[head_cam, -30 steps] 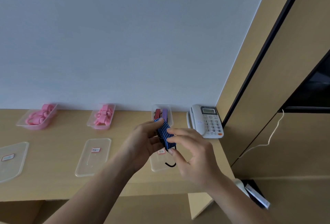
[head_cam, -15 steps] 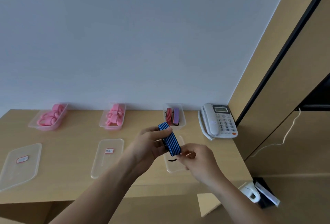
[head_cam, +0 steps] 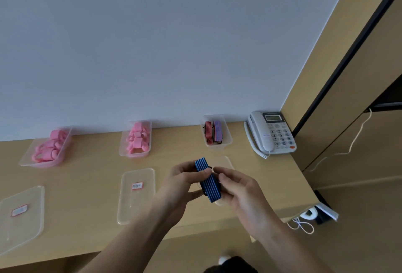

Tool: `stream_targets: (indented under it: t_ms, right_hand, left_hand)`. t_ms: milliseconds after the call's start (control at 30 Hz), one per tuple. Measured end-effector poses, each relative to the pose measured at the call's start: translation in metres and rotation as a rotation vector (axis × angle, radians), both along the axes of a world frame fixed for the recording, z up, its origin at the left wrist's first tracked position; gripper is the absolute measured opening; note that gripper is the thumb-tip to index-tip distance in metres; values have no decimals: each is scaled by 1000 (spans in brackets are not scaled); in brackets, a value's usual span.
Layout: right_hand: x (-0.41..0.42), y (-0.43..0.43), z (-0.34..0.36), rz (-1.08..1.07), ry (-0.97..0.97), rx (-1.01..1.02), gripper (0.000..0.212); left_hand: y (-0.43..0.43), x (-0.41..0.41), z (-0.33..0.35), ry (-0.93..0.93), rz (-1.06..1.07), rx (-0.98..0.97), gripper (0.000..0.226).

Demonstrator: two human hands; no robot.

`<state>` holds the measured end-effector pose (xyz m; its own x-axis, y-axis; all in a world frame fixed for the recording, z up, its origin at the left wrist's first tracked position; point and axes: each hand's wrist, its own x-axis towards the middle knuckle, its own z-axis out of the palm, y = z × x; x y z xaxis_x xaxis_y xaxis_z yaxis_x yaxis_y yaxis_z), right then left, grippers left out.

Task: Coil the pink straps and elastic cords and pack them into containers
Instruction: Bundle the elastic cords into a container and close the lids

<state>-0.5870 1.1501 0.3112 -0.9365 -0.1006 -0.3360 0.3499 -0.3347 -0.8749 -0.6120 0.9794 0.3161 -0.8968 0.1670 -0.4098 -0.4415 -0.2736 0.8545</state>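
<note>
Nearest to me, two bare forearms reach in from below, and the hands meet above the front part of the light wooden desk. Between them is a flat coiled bundle of blue elastic cord with dark stripes, held off the desk and tilted, its upper end leaning left. The left hand pinches the bundle's upper part, thumb on the near face and fingers curled behind. The right hand cups it from the right side, fingers curled round the lower end and thumb against its edge. A thin black loop shows at the top of the bundle, by the right forefinger.

Under the hands lies a clear plastic lid, mostly hidden. Left of it lie a second clear plastic lid with a red-edged label and, well apart at the desk's left end, a third labelled lid.

Farther back, along the wall, three clear plastic tubs stand in a row. The left tub holds coiled pink straps; the middle tub holds more pink strap coils; the right tub holds a red striped cord bundle beside a purple striped one. Just right of that tub sits a white desk telephone. Behind everything rises a plain pale wall.
</note>
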Motion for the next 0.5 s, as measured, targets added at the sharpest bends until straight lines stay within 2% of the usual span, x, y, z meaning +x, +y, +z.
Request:
stream_targets:
  t_ms: [100,300,400,500]
  right_hand:
    - [-14,4,-6,73,104,284,35]
    - [-62,16,-18,118,92,390,35]
    - [-96,29,-25,116,42,380,34]
    - [-139,49,-33,121,41,469,35]
  left_hand:
    - [9,-17,-11,-20,3,5,28]
    - [27,-61,-27,-111,33,-4,30]
    - [37,-87,-36,-132,17,-8,29]
    - [45,-119,-47,-158,47,-135,40]
